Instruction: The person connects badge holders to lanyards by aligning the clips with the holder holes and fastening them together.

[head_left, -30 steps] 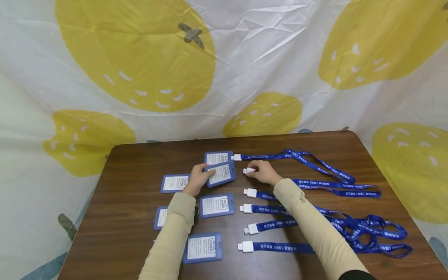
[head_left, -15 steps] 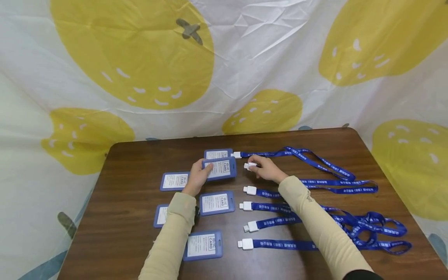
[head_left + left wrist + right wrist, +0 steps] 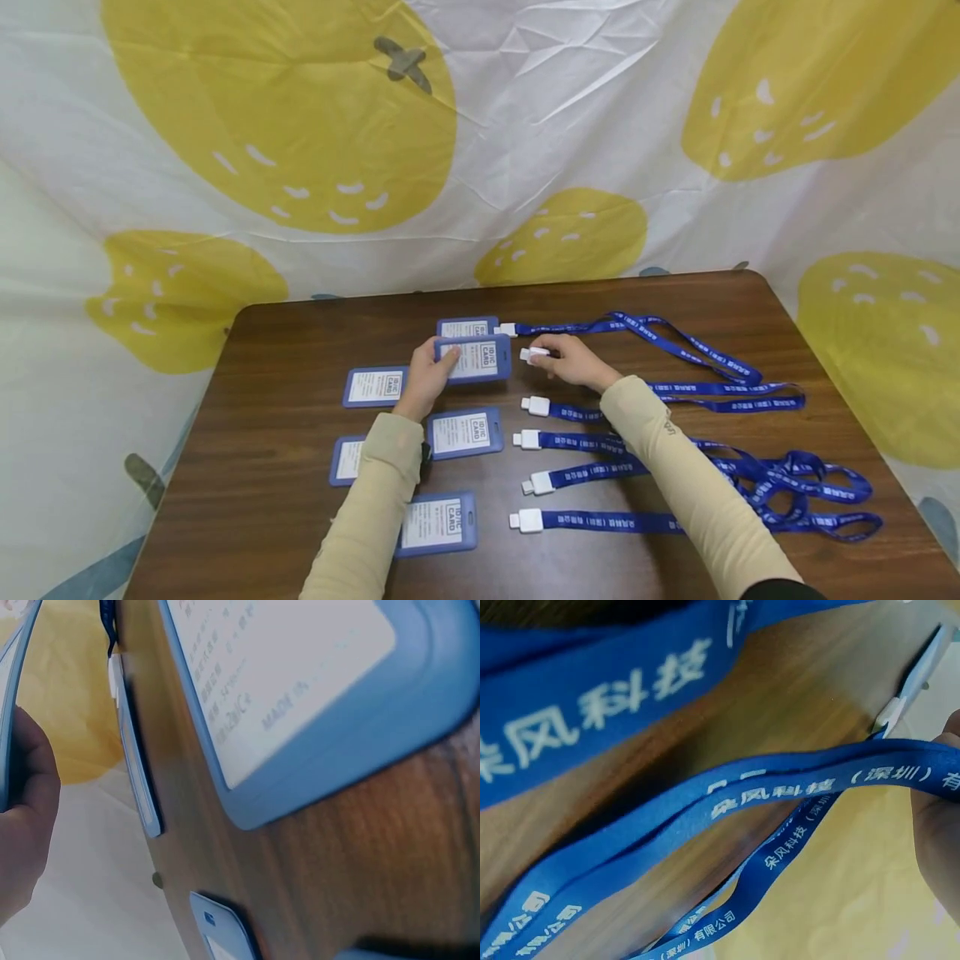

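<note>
In the head view my left hand (image 3: 425, 379) pinches a blue-framed ID card holder (image 3: 477, 360) by its left side, thumb on the face. The holder is raised and its slotted end points right. Across a small gap, my right hand (image 3: 573, 362) pinches the white plastic clip (image 3: 528, 355) of a blue lanyard (image 3: 795, 776), the clip's tip facing the slot. The held lanyard's strap runs back under the right wrist. Behind the held holder lies another card holder (image 3: 453, 326), joined to a lanyard's white clip (image 3: 506, 330). In the left wrist view, the left hand (image 3: 34, 802) grips the holder's edge.
More card holders lie on the brown table (image 3: 255, 400), among them one (image 3: 465, 432) nearer the body and one (image 3: 373, 387) at left. Several lanyards with white clips (image 3: 530, 521) lie at right, their straps tangled (image 3: 795, 492). A fruit-patterned curtain (image 3: 465, 167) hangs behind.
The held card holder has levelled from a tilt and shifted slightly right, toward the clip. The right hand has turned a little and keeps its pinch on the clip.
</note>
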`<control>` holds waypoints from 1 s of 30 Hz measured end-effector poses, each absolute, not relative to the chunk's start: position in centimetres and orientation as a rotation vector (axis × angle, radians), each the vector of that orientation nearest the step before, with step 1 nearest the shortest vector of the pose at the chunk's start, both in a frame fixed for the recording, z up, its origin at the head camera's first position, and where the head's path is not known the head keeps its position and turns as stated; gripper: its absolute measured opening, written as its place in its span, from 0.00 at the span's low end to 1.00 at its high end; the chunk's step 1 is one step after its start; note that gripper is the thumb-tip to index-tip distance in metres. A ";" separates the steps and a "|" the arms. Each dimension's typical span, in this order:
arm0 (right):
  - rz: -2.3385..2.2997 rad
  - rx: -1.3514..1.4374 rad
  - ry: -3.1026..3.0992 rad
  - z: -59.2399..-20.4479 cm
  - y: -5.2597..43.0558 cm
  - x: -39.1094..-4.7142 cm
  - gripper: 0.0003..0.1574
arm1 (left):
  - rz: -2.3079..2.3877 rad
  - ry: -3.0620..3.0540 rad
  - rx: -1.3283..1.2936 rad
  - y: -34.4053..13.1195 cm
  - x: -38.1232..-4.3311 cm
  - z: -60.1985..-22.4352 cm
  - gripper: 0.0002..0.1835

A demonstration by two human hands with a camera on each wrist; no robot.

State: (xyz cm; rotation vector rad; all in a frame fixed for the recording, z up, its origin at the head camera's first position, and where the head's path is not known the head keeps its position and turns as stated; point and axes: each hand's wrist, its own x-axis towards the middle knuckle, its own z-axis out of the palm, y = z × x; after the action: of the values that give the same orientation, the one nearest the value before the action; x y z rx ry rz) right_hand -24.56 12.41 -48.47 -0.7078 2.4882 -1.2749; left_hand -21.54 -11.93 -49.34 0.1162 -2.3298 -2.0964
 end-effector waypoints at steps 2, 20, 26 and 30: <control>-1.278 -0.717 2.479 -48.4 12.5 -24.6 0.08 | -2.099 -2.333 0.121 -11.9 -21.6 -49.2 0.13; -1.267 -0.755 2.380 -48.0 12.3 -24.7 0.05 | -2.072 -2.366 0.108 -11.5 -21.5 -49.1 0.12; -1.250 -0.778 2.372 -48.0 12.1 -24.7 0.06 | -2.076 -2.381 0.115 -11.5 -21.5 -48.9 0.13; -1.229 -0.779 2.371 -47.9 12.1 -24.8 0.06 | -2.080 -2.387 0.105 -11.6 -21.4 -48.8 0.13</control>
State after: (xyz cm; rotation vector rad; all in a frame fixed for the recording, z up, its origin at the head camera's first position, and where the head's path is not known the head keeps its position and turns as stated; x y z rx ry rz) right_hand -24.76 12.09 -47.90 -0.7792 2.3708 -1.2287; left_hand -21.40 -11.59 -48.79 0.1052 -2.3874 -2.0801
